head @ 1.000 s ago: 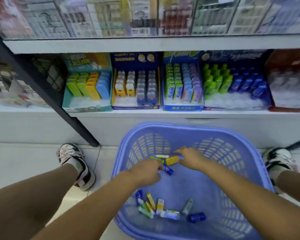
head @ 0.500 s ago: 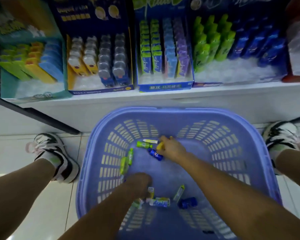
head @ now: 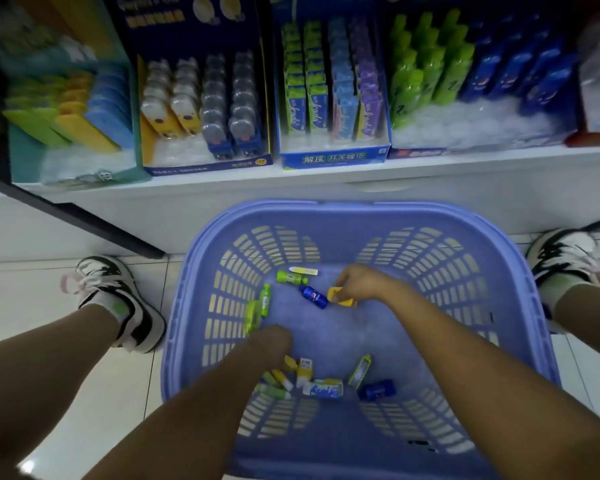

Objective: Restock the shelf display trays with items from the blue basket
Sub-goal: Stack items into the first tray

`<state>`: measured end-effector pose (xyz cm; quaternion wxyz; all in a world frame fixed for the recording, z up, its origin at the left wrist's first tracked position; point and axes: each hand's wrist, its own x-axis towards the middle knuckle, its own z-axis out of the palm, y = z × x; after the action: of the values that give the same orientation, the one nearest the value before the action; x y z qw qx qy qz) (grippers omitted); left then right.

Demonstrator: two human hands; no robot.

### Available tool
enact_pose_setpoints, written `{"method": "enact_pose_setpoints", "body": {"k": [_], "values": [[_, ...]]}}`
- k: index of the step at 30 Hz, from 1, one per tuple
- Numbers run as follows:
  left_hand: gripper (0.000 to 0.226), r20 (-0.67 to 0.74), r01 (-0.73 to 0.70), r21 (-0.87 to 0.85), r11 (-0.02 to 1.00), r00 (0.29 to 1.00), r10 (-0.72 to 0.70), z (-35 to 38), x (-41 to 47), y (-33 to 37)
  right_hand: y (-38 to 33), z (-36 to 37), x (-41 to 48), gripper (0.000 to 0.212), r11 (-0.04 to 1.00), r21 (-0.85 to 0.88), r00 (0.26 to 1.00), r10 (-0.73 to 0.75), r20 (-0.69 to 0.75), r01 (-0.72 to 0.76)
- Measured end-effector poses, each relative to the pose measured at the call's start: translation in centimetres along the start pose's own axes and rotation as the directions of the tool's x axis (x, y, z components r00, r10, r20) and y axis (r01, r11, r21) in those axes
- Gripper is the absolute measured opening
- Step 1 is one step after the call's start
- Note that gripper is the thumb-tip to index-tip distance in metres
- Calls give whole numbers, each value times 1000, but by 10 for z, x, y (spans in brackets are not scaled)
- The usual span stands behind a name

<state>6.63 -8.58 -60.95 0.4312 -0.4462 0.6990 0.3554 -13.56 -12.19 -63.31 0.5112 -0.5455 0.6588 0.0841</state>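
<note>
**Down in the blue basket point(head: 361, 216): one hand hidden, one holding yellow**

Toward the basket's near left, the left hand point(head: 271, 341) dips into a heap of small packets point(head: 323, 389); its fingers are hidden, so its grip cannot be told. Mid-floor lies a blue bottle point(head: 313, 296), set diagonally, narrow end far-left. Just right, the right hand point(head: 364, 284) pinches a boxy yellow item point(head: 342, 296), square end facing left, length running rightward.
</note>
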Motion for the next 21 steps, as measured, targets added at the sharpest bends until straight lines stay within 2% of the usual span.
{"method": "enact_pose_setpoints", "body": {"k": [2, 3, 5, 7, 9, 11, 12, 14, 17, 19, 21], "values": [[20, -87, -34, 25, 999, 996, 36, -4, -3, -6, -8, -14, -14, 30, 999, 50, 998, -19, 56, 16], [32, -117, -40, -6, 999, 992, 39, -9, -7, -7, -12, -20, -22, 26, 994, 111, 996, -34, 81, 25], [39, -135, -35, -157, 987, 991, 13, -26, -19, -9, -23, -32, -41, 15, 956, 293, 986, -81, 146, 35], [23, -105, 7, -361, 933, 993, -48, -46, -35, -12, -37, -42, -57, 9, 926, 366, 977, -155, 146, 93], [13, -84, 5, -566, 824, 994, -63, -64, -57, -17, -53, -52, -71, 6, 894, 404, 965, -247, 83, 194], [14, -95, -52, -701, 711, 995, -21, -81, -85, -23, -71, -60, -83, 1, 847, 445, 941, -337, 23, 292], [18, -122, -109, -716, 689, 992, 30, -89, -100, -27, -79, -64, -90, 6, 819, 463, 927, -376, -10, 337], [24, -197, -221, -660, 718, 973, 119, -105, -133, -35, -96, -70, -104, 11, 757, 502, 896, -435, -90, 417], [23, -346, -332, -557, 761, 926, 150, -124, -186, -51, -124, -74, -123, 10, 645, 523, 825, -499, -265, 557], [21, -420, -387, -602, 699, 898, 136, -128, -211, -67, -142, -73, -134, 9, 576, 528, 779, -511, -363, 624], [21, -474, -445, -720, 533, 876, 90, -127, -228, -83, -159, -73, -142, 12, 508, 566, 757, -500, -420, 649]]}}
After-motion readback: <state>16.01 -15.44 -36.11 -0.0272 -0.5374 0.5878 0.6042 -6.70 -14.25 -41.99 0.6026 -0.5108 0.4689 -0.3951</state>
